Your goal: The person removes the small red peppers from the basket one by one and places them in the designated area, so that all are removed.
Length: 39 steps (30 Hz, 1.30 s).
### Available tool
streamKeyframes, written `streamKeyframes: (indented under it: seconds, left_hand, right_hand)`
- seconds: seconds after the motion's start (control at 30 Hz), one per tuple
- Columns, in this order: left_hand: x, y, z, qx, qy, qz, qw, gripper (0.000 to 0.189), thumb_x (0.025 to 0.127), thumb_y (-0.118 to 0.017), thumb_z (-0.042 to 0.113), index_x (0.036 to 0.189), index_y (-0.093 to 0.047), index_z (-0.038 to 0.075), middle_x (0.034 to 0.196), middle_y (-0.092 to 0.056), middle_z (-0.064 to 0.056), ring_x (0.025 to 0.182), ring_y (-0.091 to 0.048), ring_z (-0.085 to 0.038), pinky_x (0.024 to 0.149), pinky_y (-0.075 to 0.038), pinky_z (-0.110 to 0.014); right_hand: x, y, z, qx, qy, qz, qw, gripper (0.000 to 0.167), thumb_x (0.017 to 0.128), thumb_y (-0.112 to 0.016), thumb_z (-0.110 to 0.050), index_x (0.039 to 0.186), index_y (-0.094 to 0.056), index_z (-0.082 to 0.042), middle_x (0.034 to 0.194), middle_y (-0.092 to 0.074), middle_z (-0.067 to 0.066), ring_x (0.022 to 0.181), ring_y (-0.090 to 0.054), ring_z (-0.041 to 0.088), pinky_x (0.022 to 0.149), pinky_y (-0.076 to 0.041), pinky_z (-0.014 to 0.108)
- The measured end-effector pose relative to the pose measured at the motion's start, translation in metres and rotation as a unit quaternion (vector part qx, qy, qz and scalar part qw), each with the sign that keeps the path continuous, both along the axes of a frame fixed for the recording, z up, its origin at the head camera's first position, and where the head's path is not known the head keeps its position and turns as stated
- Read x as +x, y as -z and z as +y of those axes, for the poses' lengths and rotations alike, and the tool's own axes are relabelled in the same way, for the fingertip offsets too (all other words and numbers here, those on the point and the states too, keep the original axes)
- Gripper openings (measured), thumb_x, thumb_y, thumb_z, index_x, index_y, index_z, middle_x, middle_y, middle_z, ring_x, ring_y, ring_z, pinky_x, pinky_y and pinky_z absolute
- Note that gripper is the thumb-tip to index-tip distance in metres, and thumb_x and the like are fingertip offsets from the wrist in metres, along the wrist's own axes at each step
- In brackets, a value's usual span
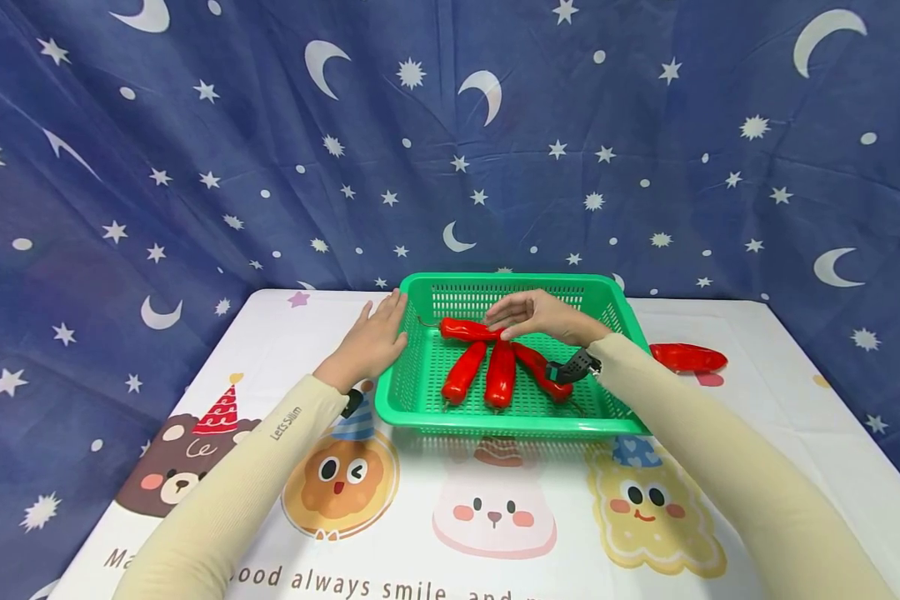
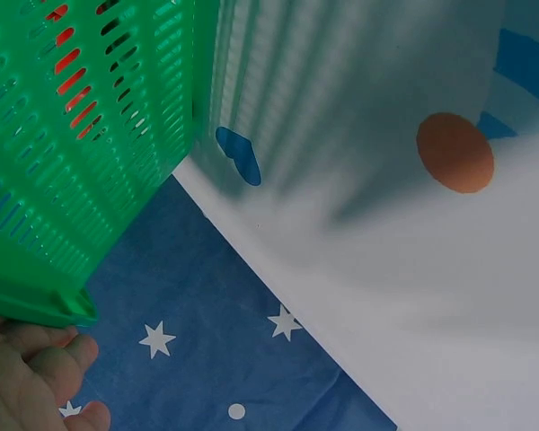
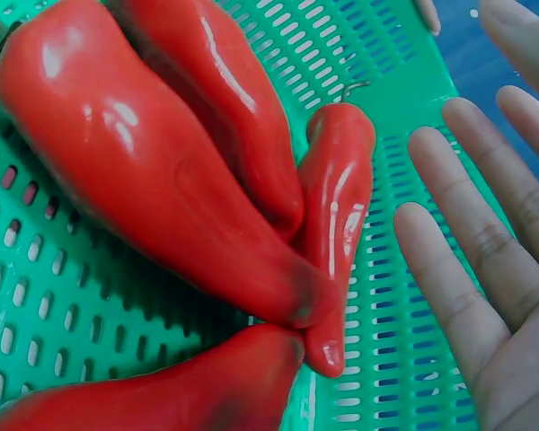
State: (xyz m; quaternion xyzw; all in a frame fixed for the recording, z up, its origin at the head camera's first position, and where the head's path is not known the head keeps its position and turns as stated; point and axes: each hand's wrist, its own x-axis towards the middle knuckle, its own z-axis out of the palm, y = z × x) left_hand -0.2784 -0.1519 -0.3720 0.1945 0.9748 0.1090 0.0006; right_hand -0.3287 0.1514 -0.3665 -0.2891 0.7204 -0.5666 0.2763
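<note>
Four peppers (image 1: 500, 375) in basket (image 1: 510, 424), one on table (image 1: 765, 383) just past its right edge; I'd call that mostly done, one left. Right hand (image 1: 546, 317) over peppers, fingers loosely spread, empty. Left hand (image 1: 367, 342) at left edge, fingers straight.

You had five glossy, elongated red peppers (image 1: 501, 379): four in one green, rectangular, slotted plastic basket (image 1: 510, 425) and one outside it on one white-covered desk (image 1: 780, 392). You had two bare hands, one left hand (image 1: 367, 342) and one right hand (image 1: 547, 318).
</note>
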Motion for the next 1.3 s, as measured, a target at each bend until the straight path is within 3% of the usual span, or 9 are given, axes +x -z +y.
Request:
streamKeyframes:
  seconds: [0.2, 0.4, 0.67, 0.97, 1.17, 1.3]
  left_hand:
    - [0.001, -0.001, 0.000, 0.001, 0.000, -0.002, 1.0000, 0.063, 0.098, -0.036, 0.024, 0.150, -0.010, -0.002, 0.157, -0.011, -0.019, 0.146, -0.015, -0.031, 0.120, -0.006, -0.051]
    - [0.000, 0.000, 0.000, 0.002, 0.001, -0.003, 1.0000, 0.064, 0.098, -0.036, 0.023, 0.150, -0.010, -0.003, 0.157, -0.010, -0.020, 0.146, -0.014, -0.032, 0.119, -0.005, -0.052]
    - [-0.001, -0.001, 0.000, 0.004, 0.002, -0.004, 1.0000, 0.064, 0.098, -0.035, 0.024, 0.150, -0.009, -0.002, 0.157, -0.010, -0.019, 0.147, -0.013, -0.030, 0.120, -0.006, -0.051]
    - [-0.001, 0.000, 0.000, 0.001, 0.001, -0.004, 1.0000, 0.063, 0.098, -0.034, 0.025, 0.150, -0.010, -0.002, 0.157, -0.012, -0.019, 0.146, -0.014, -0.030, 0.120, -0.005, -0.050]
    - [-0.002, 0.000, 0.001, 0.001, 0.002, -0.001, 1.0000, 0.063, 0.098, -0.035, 0.024, 0.150, -0.010, -0.003, 0.157, -0.012, -0.020, 0.146, -0.014, -0.030, 0.120, -0.007, -0.051]
    - [-0.002, 0.000, 0.001, 0.005, 0.002, -0.004, 1.0000, 0.064, 0.098, -0.036, 0.024, 0.150, -0.010, -0.002, 0.157, -0.012, -0.019, 0.147, -0.013, -0.030, 0.120, -0.005, -0.050]
  right_hand:
    - [0.000, 0.009, -0.002, 0.012, 0.000, -0.008, 0.9999, 0.050, 0.082, -0.069, -0.003, 0.127, -0.050, 0.010, 0.133, -0.046, 0.034, 0.124, -0.046, 0.045, 0.091, -0.054, 0.032]
    - [-0.002, 0.018, -0.002, 0.040, 0.007, -0.010, 0.9991, 0.050, 0.081, -0.069, -0.002, 0.126, -0.051, 0.009, 0.133, -0.050, 0.031, 0.126, -0.045, 0.045, 0.092, -0.053, 0.033]
    - [-0.006, 0.027, 0.001, 0.105, 0.028, 0.037, 0.9933, 0.044, 0.080, -0.070, 0.000, 0.122, -0.057, 0.002, 0.130, -0.057, 0.020, 0.126, -0.049, 0.034, 0.094, -0.052, 0.035]
    - [-0.007, 0.031, 0.002, 0.160, 0.017, 0.058, 0.9852, 0.041, 0.078, -0.071, 0.002, 0.118, -0.063, 0.003, 0.126, -0.060, 0.019, 0.124, -0.052, 0.033, 0.094, -0.052, 0.038]
    - [-0.005, 0.031, 0.001, 0.189, -0.011, 0.065, 0.9797, 0.036, 0.076, -0.071, 0.005, 0.111, -0.067, 0.003, 0.122, -0.063, 0.018, 0.124, -0.052, 0.033, 0.087, -0.056, 0.034]
    - [-0.003, 0.031, -0.001, 0.198, -0.027, 0.069, 0.9774, 0.034, 0.075, -0.071, 0.008, 0.108, -0.069, 0.003, 0.119, -0.065, 0.017, 0.123, -0.054, 0.032, 0.090, -0.054, 0.035]
